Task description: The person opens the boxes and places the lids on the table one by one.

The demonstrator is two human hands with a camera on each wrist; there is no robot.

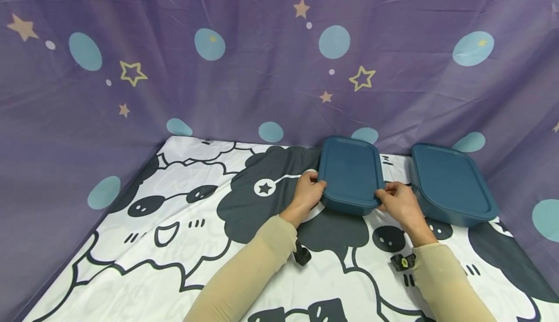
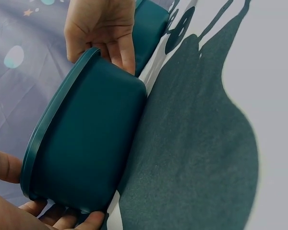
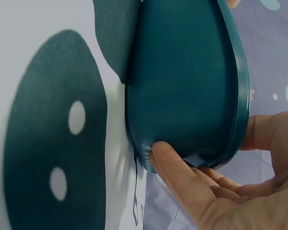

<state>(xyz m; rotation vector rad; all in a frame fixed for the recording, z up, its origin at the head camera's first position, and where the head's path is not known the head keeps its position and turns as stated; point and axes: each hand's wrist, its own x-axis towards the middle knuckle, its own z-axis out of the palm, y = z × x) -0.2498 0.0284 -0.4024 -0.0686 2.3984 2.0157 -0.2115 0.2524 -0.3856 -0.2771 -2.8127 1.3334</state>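
Between the two hands a dark blue lidded container (image 1: 351,174) sits on the patterned cloth, its lid on. At its left side the left hand (image 1: 308,193) grips the edge, thumb on the lid rim and fingers bent along the wall (image 2: 86,143). The right hand (image 1: 398,203) holds the near right corner the same way. In the right wrist view, that thumb is at the rim (image 3: 242,96) while the fingers (image 3: 182,177) lie against the side and underneath edge.
A second blue lidded container (image 1: 452,181) stands just to the right, near the purple curtain (image 1: 262,89) behind. Black-and-white cartoon cloth (image 1: 183,234) covers the surface. Small black devices (image 1: 301,254) are worn at both wrists.
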